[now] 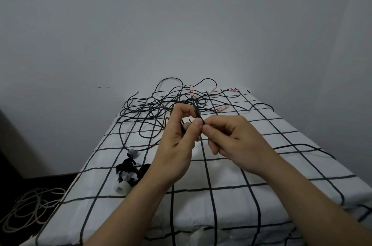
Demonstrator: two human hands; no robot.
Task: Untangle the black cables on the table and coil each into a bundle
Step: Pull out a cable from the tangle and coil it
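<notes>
I am finding nothing legible: the small white tags with red print wrapped round the thin black cables are showing only blurred, unreadable marks.

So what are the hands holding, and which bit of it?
A black cable. The left hand grips a small loop of it; the right hand pinches the strand right beside that loop, between thumb and forefinger.
</notes>
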